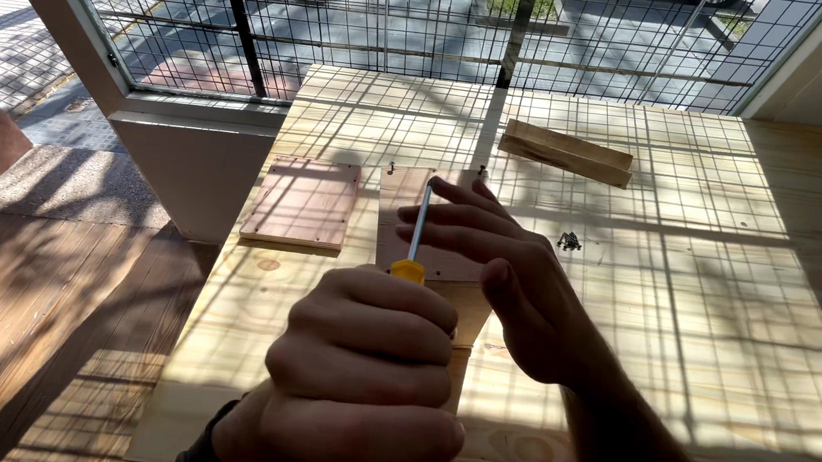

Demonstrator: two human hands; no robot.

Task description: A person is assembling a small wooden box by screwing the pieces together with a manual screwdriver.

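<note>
My left hand [362,372] is clenched around the handle of a screwdriver [417,234], whose yellow collar and metal shaft stick up out of the fist. The shaft points away from me over a small wooden board [400,195] with screws near its far edge. My right hand [503,270] has its fingers spread and rests beside the shaft on that board. The screwdriver's tip lies near the fingertips, close to the board's far end.
A second, reddish wooden panel [303,201] lies left of the board on the pale plywood table [704,320]. Two stacked wood strips [566,152] lie at the far side. A small heap of dark screws [569,241] sits to the right. A wire-mesh window [401,19] stands beyond.
</note>
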